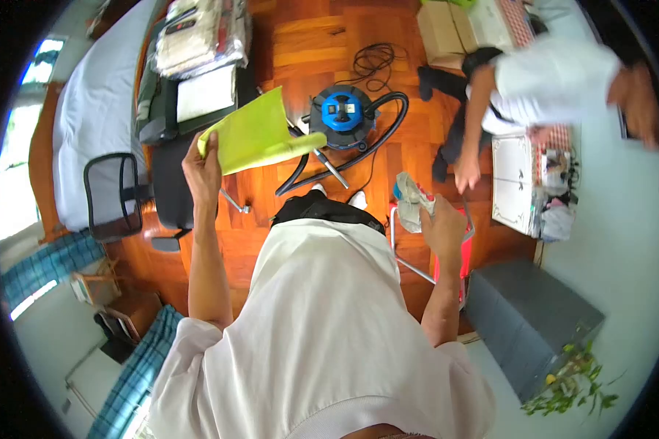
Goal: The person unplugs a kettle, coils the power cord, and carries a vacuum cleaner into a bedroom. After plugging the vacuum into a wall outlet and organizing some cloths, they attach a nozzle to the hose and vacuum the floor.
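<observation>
And here, over the wooden floor (311, 40), both of this person's hands are occupied. The left hand (203, 170) has the yellow-green sheet (249, 135) by its outer edge, thumb on the near face, fingers tucked behind. The sheet reaches inward and forward from that grip, its lower edge curled into a loose roll; that roll's long axis runs across the body, slanting slightly forward, its free end pointing over to the right hand's side.

Now look across: the right hand (444, 228) is closed round a crumpled pale cloth or wrapper (413, 208), gripped at its outer end, the rest poking forward and inward. So the two held things face each other, well apart, the sheet much nearer the left hand, the crumpled piece the right. Just beyond the gap sits the blue-and-black vacuum cleaner (342, 110), its hose (394, 135) looping round it.

And close in, just ahead of the right hand and slightly outward, there's a co-worker's hand (466, 174), fingers pointing down towards the red seat (466, 254); whether it grasps anything, I can't tell.
</observation>
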A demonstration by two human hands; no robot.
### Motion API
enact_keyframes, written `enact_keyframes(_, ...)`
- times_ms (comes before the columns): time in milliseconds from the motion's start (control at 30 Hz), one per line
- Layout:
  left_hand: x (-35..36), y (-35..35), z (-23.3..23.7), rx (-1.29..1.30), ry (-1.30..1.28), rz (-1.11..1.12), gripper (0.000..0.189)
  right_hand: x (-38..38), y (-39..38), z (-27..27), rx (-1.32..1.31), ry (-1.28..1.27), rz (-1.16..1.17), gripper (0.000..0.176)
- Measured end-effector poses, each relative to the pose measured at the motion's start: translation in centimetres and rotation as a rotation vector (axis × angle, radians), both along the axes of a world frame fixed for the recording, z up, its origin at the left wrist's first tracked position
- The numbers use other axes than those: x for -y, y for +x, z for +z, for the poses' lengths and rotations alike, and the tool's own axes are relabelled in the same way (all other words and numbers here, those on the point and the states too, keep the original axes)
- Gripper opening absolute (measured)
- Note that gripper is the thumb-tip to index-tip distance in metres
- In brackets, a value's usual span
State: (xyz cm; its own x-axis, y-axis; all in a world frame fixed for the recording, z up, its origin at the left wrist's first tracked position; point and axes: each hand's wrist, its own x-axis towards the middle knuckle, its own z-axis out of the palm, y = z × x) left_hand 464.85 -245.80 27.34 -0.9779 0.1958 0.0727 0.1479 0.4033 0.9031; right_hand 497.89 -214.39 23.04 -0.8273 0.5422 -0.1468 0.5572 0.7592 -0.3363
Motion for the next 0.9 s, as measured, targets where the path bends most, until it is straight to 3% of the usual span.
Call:
enact_keyframes(200, 7.4, 1.2, 1.9, -0.067, -0.106, 0.219, 0.027, -1.7, -9.7, 1.7, -0.019, 0.070, 0.135, 0.032)
enact_keyframes(433, 15.0, 1.5, 3.1, -0.016, 0.004, 0.346, 0.023, 0.1, -20.0, 3.4, 0.010, 0.152, 0.142, 0.040)
enact_keyframes(500, 16.6, 1.3, 2.1, 0.076, -0.078, 0.329, 0.020, 0.5, -22.4, 4.0, -0.072, 0.233, 0.169, 0.039)
enact_keyframes(567, 17.4, 1.3, 0.9, -0.016, -0.211, 0.253, 0.015, 0.8, -24.7, 5.3, -0.089, 0.177, 0.182, 0.037)
enact_keyframes(633, 17.5, 1.7, 1.2, 0.069, -0.337, 0.201, 0.018, 1.3, -27.0, 6.6, -0.035, 0.126, 0.174, 0.035)
enact_keyframes(900, 16.0, -0.5, -5.2, 0.077, -0.329, 0.134, 0.018, 0.1, -37.1, 5.3, 0.058, 0.264, 0.274, 0.038)
